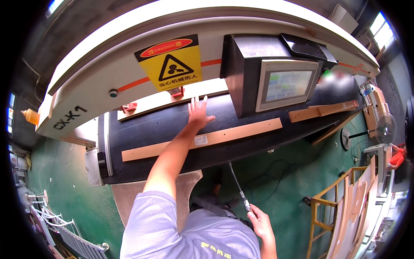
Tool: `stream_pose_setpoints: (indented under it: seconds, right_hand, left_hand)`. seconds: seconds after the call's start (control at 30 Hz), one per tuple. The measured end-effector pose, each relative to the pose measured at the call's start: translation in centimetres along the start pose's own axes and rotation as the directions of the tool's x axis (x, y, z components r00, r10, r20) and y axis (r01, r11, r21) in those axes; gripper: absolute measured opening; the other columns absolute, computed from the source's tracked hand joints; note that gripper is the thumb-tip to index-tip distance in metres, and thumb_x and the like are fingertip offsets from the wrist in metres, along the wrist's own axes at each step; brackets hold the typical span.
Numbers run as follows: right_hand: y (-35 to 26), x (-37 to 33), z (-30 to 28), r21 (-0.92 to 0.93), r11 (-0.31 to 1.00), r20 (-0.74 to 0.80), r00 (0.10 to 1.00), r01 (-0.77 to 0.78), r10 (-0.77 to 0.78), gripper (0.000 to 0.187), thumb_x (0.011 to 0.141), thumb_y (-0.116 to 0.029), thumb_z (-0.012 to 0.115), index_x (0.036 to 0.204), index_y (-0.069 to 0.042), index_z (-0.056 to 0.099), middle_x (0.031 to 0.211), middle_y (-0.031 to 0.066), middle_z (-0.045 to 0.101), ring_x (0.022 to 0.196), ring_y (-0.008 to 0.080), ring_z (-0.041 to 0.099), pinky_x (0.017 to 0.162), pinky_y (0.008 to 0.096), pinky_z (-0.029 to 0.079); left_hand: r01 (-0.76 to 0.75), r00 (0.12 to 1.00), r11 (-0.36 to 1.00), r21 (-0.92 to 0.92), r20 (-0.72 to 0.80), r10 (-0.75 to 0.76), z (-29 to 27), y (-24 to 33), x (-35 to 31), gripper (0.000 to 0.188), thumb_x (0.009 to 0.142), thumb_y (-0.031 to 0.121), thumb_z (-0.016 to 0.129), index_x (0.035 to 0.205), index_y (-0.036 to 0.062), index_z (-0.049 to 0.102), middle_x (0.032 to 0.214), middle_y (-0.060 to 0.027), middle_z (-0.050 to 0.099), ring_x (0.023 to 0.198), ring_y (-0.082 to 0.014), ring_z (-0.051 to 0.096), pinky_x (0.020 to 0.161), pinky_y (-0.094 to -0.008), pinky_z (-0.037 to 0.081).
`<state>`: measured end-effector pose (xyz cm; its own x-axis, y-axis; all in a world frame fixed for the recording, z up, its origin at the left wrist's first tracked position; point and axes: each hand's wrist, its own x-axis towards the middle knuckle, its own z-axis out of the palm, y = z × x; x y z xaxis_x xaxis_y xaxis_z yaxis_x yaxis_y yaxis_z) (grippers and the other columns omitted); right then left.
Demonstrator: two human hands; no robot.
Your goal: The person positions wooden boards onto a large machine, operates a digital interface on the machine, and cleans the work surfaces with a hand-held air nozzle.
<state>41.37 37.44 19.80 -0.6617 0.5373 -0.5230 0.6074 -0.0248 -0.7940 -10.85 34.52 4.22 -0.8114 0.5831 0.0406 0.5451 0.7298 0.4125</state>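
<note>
My left hand [199,115] is stretched out over the black machine bed [151,126], its fingers spread and holding nothing. The fingertips reach the front edge of a long pale board [146,109] at the back; whether they touch it I cannot tell. Under my left forearm lies a long narrow wooden strip [246,131] with small holes and a white label. Low at the right of my body, my right hand [260,221] is closed around the end of a thin dark tube with a silver fitting [246,203]. The tube's far end meets the bed's front edge in view.
Above the bed arches a white machine beam [99,93] with a yellow warning sign [172,64]. A screen [288,85] in a dark housing hangs at right. Shorter wooden strips [323,111] lie beyond it. A yellow cart [321,211] holds boards, and a person in orange [397,157] is far right.
</note>
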Motion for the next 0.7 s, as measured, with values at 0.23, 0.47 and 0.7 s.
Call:
stream_pose_setpoints:
  seconds: [0.23, 0.47, 0.7]
  right_hand:
    - [-4.7, 1.5, -0.6, 0.181, 0.933, 0.095, 0.950, -0.310, 0.297, 0.039, 0.106, -0.018, 0.061, 0.141, -0.002, 0.062, 0.079, -0.0040, 0.057, 0.059, 0.0027, 0.044, 0.053, 0.0211, 0.037]
    - [-4.4, 4.0, -0.3, 0.142, 0.958, 0.143, 0.962, -0.251, 0.231, 0.048, 0.104, -0.029, 0.066, 0.141, 0.001, 0.060, 0.079, -0.0065, 0.053, 0.061, 0.0018, 0.042, 0.053, 0.0200, 0.035]
    - [-4.9, 6.9, 1.3, 0.152, 0.953, 0.120, 0.962, -0.263, 0.247, 0.048, 0.105, -0.027, 0.065, 0.143, 0.001, 0.058, 0.082, -0.0047, 0.057, 0.059, 0.0015, 0.042, 0.051, 0.0204, 0.034]
  left_hand:
    - [-0.086, 0.922, 0.991, 0.105, 0.386, 0.039, -0.1, 0.9, 16.5, 0.104, 0.074, 0.051, 0.088, 0.160, 0.0168, 0.040, 0.163, -0.0169, 0.043, 0.152, -0.0372, 0.037, 0.125, -0.0509, 0.030]
    - [-0.125, 0.904, 0.992, 0.037, 0.416, 0.098, 2.7, -4.3, 19.5, 0.101, 0.073, 0.051, 0.085, 0.160, 0.0214, 0.042, 0.165, -0.0153, 0.039, 0.153, -0.0361, 0.035, 0.124, -0.0503, 0.032]
    - [-0.210, 0.933, 0.963, 0.166, 0.328, 0.147, 1.8, 2.6, 7.5, 0.095, 0.072, 0.059, 0.087, 0.156, 0.0357, 0.049, 0.169, -0.0216, 0.027, 0.156, -0.0451, 0.020, 0.125, -0.0643, 0.015]
